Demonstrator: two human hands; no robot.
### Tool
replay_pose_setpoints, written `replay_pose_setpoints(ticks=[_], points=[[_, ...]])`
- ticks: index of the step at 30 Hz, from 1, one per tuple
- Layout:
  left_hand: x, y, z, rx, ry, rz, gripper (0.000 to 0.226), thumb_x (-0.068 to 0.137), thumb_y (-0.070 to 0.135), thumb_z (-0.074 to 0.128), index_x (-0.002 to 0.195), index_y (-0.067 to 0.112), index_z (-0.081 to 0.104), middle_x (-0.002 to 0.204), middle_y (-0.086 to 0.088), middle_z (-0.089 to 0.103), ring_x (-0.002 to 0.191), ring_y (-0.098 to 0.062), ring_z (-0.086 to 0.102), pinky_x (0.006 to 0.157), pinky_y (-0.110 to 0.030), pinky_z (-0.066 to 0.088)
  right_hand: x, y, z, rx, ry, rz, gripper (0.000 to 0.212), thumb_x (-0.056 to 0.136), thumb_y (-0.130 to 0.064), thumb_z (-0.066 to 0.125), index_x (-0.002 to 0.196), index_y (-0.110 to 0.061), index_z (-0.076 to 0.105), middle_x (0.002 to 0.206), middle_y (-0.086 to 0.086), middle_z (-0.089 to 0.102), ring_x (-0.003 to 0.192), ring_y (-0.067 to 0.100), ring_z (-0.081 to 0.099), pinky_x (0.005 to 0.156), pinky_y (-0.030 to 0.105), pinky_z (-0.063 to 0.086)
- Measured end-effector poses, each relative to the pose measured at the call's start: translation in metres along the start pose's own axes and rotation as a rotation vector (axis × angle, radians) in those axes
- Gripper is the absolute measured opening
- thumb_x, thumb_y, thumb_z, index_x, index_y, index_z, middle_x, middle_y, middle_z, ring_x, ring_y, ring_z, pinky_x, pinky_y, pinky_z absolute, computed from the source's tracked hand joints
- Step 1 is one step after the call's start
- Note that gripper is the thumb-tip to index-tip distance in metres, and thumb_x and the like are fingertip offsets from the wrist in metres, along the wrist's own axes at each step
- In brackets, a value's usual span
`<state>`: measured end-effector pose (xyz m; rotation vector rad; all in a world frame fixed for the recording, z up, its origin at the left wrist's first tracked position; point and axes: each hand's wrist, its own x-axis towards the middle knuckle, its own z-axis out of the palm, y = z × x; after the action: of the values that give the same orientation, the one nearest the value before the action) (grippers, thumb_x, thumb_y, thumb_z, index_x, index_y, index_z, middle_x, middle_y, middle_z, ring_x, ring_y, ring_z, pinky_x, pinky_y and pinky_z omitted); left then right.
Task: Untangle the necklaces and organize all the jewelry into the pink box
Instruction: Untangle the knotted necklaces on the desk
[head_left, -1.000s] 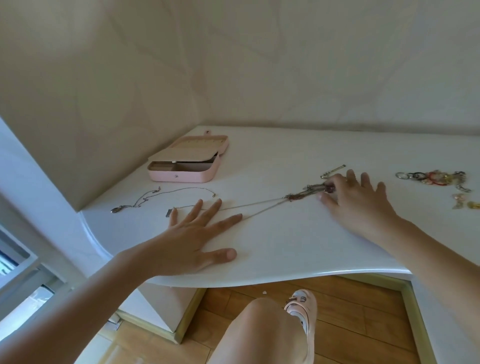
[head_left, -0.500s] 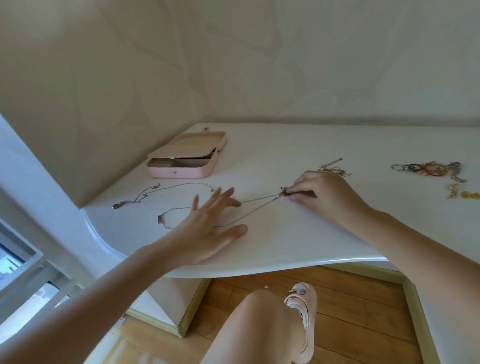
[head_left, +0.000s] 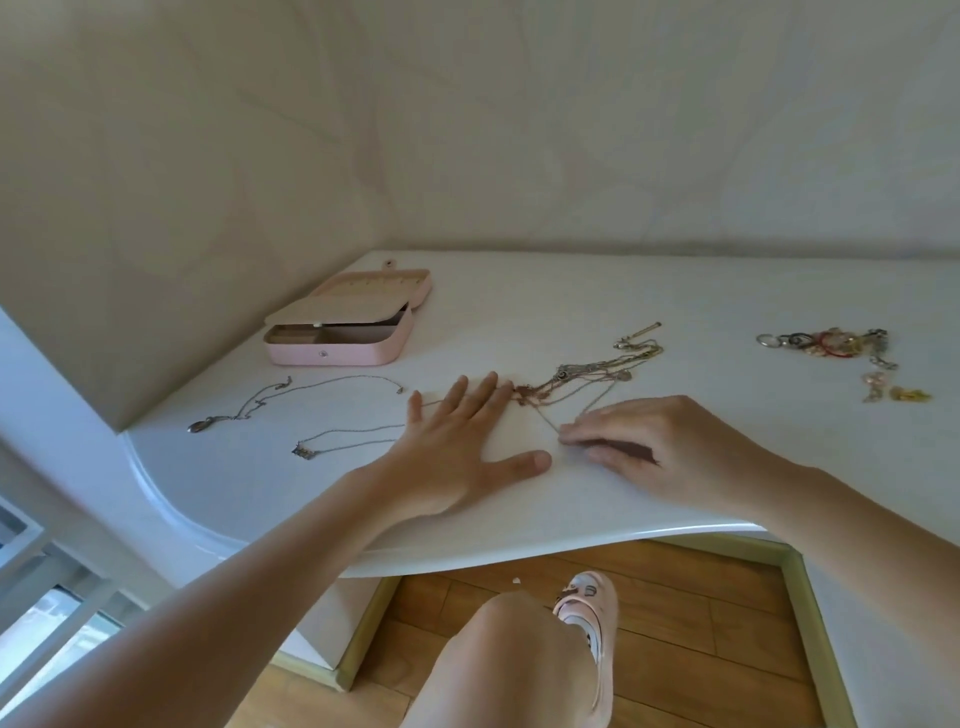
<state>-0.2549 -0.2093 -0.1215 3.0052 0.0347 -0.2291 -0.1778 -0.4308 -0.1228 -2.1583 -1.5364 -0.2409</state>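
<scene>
1. Fingers (head_left: 485, 397) of the left hand (head_left: 457, 447), head view: lying straight and spread, pressing flat on the white table (head_left: 727, 291), likely pinning a chain end beneath.
2. Right hand (head_left: 670, 454): fingertips drawn together, seemingly pinching a thin chain (head_left: 548, 422), holding it taut away from the knot.
3. Tangled necklaces (head_left: 587, 374): lying bunched just beyond both hands.
4. Two separate necklaces (head_left: 306, 451): lying at left, near the box, probably awaiting storage.
5. Pink box (head_left: 343, 338): sitting open far left, contents indistinct.
6. Rings and trinkets (head_left: 826, 343): lying well apart at right.
</scene>
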Motion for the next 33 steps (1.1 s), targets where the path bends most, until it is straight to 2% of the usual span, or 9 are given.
replay_pose_setpoints(ticks=[6, 11, 14, 16, 17, 20, 26, 29, 33], points=[[0.005, -0.009, -0.003, -0.005, 0.005, -0.193, 0.111, 0.059, 0.088, 0.007, 0.149, 0.027, -0.015, 0.157, 0.008, -0.018, 0.144, -0.019, -0.017, 0.114, -0.058, -0.007, -0.025, -0.003, -0.016, 0.131, 0.116, 0.01, 0.039, 0.084, -0.054, 0.057, 0.092, -0.022, 0.077, 0.086, -0.016, 0.072, 0.077, -0.009, 0.066, 0.068, 0.013, 0.054], [0.002, -0.008, 0.001, -0.026, 0.068, -0.279, 0.106, 0.07, 0.085, 0.012, 0.15, 0.02, -0.012, 0.158, 0.002, -0.017, 0.144, -0.023, -0.017, 0.115, -0.055, -0.009, -0.017, 0.012, -0.017, -0.199, 0.332, 0.189, 0.058, 0.09, -0.06, 0.043, 0.068, -0.017, 0.075, 0.049, -0.005, 0.062, 0.041, 0.009, 0.055, 0.044, 0.022, 0.04], [0.002, -0.01, 0.002, -0.014, 0.072, -0.259, 0.104, 0.065, 0.087, 0.007, 0.149, 0.029, -0.012, 0.158, 0.0, -0.018, 0.144, -0.024, -0.018, 0.115, -0.055, -0.007, 0.014, 0.006, -0.005, -0.212, 0.288, 0.214, 0.037, 0.089, -0.045, 0.049, 0.103, -0.02, 0.072, 0.095, -0.006, 0.073, 0.085, 0.015, 0.069, 0.074, 0.025, 0.048], [0.001, -0.01, 0.002, 0.004, 0.067, -0.246, 0.096, 0.066, 0.086, 0.005, 0.147, 0.036, -0.013, 0.157, 0.0, -0.018, 0.144, -0.024, -0.017, 0.114, -0.056, -0.007, 0.04, -0.005, 0.013, -0.053, 0.008, 0.194, 0.047, 0.097, -0.04, 0.044, 0.14, -0.02, 0.045, 0.146, -0.008, 0.042, 0.133, 0.006, 0.04, 0.107, 0.023, 0.029], [0.001, -0.01, 0.002, 0.016, 0.066, -0.239, 0.091, 0.07, 0.084, 0.006, 0.146, 0.039, -0.014, 0.157, 0.0, -0.018, 0.144, -0.024, -0.016, 0.114, -0.057, -0.006, 0.051, -0.01, 0.022, 0.002, -0.141, 0.186, 0.053, 0.1, -0.04, 0.037, 0.149, -0.022, 0.026, 0.156, -0.012, 0.02, 0.141, 0.001, 0.019, 0.114, 0.02, 0.013], [0.0, -0.013, 0.002, 0.026, 0.069, -0.225, 0.076, 0.081, 0.077, 0.01, 0.145, 0.043, -0.014, 0.158, 0.002, -0.017, 0.145, -0.024, -0.015, 0.114, -0.059, -0.005, 0.068, -0.01, 0.036, -0.045, -0.362, 0.241, 0.056, 0.1, -0.049, 0.018, 0.151, -0.03, 0.003, 0.158, -0.016, -0.003, 0.144, 0.002, -0.007, 0.114, 0.023, -0.007], [-0.001, -0.016, 0.002, 0.019, 0.039, -0.237, 0.081, 0.074, 0.081, 0.005, 0.144, 0.045, -0.014, 0.157, 0.005, -0.019, 0.144, -0.024, -0.018, 0.111, -0.062, -0.008, 0.058, 0.023, 0.019, -0.17, -0.395, 0.458, 0.051, 0.096, -0.058, 0.014, 0.146, -0.05, 0.004, 0.156, -0.022, -0.006, 0.146, 0.016, -0.009, 0.116, 0.05, -0.007], [-0.001, -0.015, 0.0, 0.017, 0.017, -0.246, 0.087, 0.068, 0.083, 0.003, 0.144, 0.045, -0.015, 0.157, 0.005, -0.02, 0.144, -0.025, -0.019, 0.111, -0.062, -0.009, 0.061, 0.032, 0.016, -0.141, -0.339, 0.538, 0.047, 0.097, -0.057, 0.017, 0.143, -0.053, 0.01, 0.157, -0.021, -0.005, 0.147, 0.02, -0.008, 0.115, 0.052, -0.007], [-0.001, -0.014, -0.002, 0.014, 0.0, -0.266, 0.089, 0.064, 0.084, 0.001, 0.143, 0.047, -0.016, 0.156, 0.003, -0.022, 0.144, -0.027, -0.019, 0.11, -0.063, -0.009, 0.05, 0.032, 0.012, -0.139, -0.298, 0.324, 0.043, 0.098, -0.05, 0.025, 0.141, -0.052, 0.024, 0.154, -0.024, 0.0, 0.145, 0.013, -0.014, 0.117, 0.049, -0.008]])
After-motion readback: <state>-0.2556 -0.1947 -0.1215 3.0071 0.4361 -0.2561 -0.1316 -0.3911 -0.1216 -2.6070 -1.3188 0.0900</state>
